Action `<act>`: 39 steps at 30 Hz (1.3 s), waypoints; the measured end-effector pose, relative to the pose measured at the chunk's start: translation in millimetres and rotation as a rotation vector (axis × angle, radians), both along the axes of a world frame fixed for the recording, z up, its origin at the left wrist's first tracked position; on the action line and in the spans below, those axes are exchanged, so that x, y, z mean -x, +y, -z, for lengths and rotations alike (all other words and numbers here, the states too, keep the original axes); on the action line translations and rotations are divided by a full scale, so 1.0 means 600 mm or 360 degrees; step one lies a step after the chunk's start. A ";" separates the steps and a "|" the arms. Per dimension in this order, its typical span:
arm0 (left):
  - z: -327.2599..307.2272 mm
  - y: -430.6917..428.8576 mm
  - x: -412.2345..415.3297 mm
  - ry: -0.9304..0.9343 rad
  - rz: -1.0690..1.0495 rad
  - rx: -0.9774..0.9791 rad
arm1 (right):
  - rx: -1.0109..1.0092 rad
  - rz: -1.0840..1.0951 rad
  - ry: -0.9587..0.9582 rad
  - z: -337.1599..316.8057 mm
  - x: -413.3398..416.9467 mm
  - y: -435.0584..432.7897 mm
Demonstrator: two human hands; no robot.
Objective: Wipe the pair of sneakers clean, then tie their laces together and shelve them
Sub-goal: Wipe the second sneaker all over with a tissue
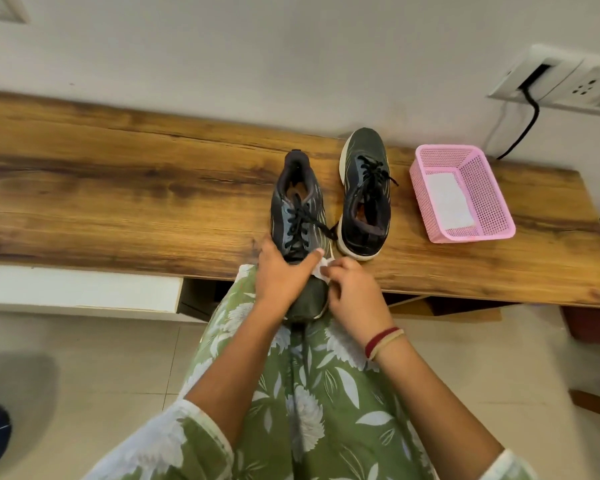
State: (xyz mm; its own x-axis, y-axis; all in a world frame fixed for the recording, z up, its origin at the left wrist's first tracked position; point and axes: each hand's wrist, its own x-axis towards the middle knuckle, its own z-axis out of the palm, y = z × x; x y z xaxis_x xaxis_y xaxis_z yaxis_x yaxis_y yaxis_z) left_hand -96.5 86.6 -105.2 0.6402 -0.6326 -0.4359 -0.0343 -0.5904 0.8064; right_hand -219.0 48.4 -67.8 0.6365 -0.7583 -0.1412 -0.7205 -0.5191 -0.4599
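Two sneakers are in my view, and I judge the job to be early, in the wiping stage. The first sneaker lies with its heel toward the wall and its toe hanging over the near edge of the bench. The left hand grips it across the forefoot, thumb over the top. The right hand pinches a small white wipe against the toe side of that shoe. The second sneaker stands just beside it, toe to the wall, and nobody touches it; I cannot tell whether it has been cleaned. Each shoe's black laces sit on their own shoe, so tying them together and shelving are both left to do.

Wood grain runs the length of the bench, which stands against a pale wall. A pink basket on it holds a white sheet. A wall socket has a black cable dropping from it. Below are a white drawer front and a tiled floor.
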 end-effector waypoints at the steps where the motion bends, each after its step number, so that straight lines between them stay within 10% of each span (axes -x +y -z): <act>1: 0.002 -0.003 0.003 -0.0060 -0.0022 -0.0043 | 0.0040 -0.0016 0.0027 0.003 0.001 0.007; 14: 0.021 0.003 -0.013 -0.0271 -0.0019 0.0006 | 0.0073 0.0318 -0.0383 -0.016 -0.019 -0.034; 19: 0.024 0.001 -0.015 -0.0243 0.0035 -0.0028 | 0.0245 -0.0016 0.0044 0.011 -0.043 0.001; 39: 0.027 0.000 -0.019 -0.0242 0.0193 -0.0107 | 0.0212 -0.0157 0.0068 0.016 -0.048 -0.010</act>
